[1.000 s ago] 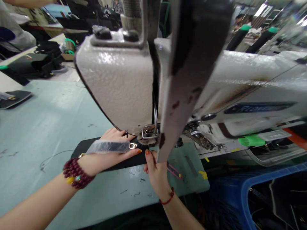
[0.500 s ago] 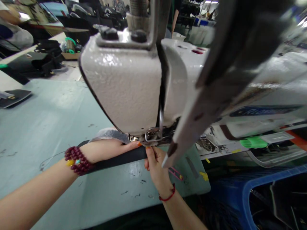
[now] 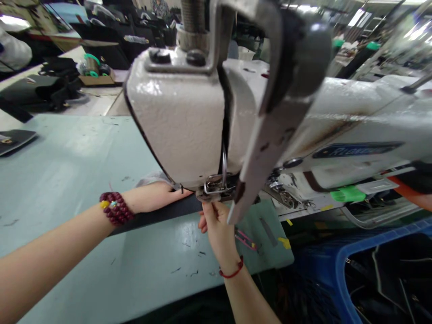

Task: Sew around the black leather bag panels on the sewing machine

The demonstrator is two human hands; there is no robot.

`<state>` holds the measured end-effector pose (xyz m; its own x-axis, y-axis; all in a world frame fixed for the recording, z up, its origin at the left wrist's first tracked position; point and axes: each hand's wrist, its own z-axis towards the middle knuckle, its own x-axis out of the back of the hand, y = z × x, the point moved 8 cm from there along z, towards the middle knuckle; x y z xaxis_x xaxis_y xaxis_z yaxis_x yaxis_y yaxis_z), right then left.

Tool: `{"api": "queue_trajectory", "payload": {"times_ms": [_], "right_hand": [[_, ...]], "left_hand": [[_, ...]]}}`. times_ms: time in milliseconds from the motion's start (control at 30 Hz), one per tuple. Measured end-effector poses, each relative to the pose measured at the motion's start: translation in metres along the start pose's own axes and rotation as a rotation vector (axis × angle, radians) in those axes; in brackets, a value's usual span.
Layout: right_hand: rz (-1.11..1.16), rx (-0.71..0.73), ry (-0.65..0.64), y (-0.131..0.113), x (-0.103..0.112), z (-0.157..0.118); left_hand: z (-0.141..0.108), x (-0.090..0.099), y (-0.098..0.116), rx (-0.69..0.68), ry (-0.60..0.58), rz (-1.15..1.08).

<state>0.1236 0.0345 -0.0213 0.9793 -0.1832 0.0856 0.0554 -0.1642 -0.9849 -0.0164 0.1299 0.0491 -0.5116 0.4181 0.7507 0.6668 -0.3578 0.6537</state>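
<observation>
A black flat piece of material (image 3: pixel 162 217) lies on the pale green work surface, its right end beneath the head of a white sewing machine (image 3: pixel 178 121). My left hand (image 3: pixel 155 197) rests flat on the piece, fingers stretched toward the presser foot (image 3: pixel 212 191). Clear plastic film (image 3: pixel 148 178) shows behind that hand. At the near edge of the piece, just in front of the foot, my right hand (image 3: pixel 218 225) is closed, thumb on top and other fingers curled below. The needle point and the piece's far side are hidden.
Pink-handled thread snips (image 3: pixel 245 239) lie right of my right hand. A metal lever (image 3: pixel 256 166) slants down close above it. A blue bin (image 3: pixel 340 261) of dark pieces stands at lower right. Another black piece (image 3: pixel 15 140) lies at far left.
The view has shifted slightly. My left hand lies a little farther back, and the gold-coloured metal piece beside its fingertips no longer shows. My right hand keeps its place by the presser foot.
</observation>
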Motion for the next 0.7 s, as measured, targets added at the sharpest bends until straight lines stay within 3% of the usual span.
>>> {"api": "queue_trajectory", "payload": {"times_ms": [67,167,233,267,367,467,567,700], "right_hand": [[0.058,-0.012,-0.072,-0.002,-0.001,-0.002],[0.085,-0.014,-0.113,-0.003,0.001,-0.003],[0.092,-0.004,-0.114,-0.003,0.002,-0.003],[0.098,0.005,-0.115,-0.004,0.002,-0.003],[0.115,0.012,-0.125,-0.004,0.001,-0.002],[0.088,0.001,-0.125,-0.007,0.001,-0.002],[0.023,0.011,-0.102,-0.011,0.005,-0.001],[-0.009,0.020,-0.098,-0.010,0.007,-0.001]], "left_hand": [[-0.027,-0.012,-0.005,0.000,0.032,0.114],[-0.085,-0.039,-0.004,-0.037,0.232,0.104],[-0.119,-0.061,-0.001,-0.067,0.438,-0.082],[-0.126,-0.078,-0.002,-0.047,0.459,-0.244],[-0.106,-0.134,-0.007,0.088,0.296,-0.922],[-0.063,-0.148,-0.001,0.119,0.226,-1.439],[-0.036,-0.139,0.004,0.172,0.134,-1.505],[-0.041,-0.121,-0.013,0.345,0.262,-1.284]]}}
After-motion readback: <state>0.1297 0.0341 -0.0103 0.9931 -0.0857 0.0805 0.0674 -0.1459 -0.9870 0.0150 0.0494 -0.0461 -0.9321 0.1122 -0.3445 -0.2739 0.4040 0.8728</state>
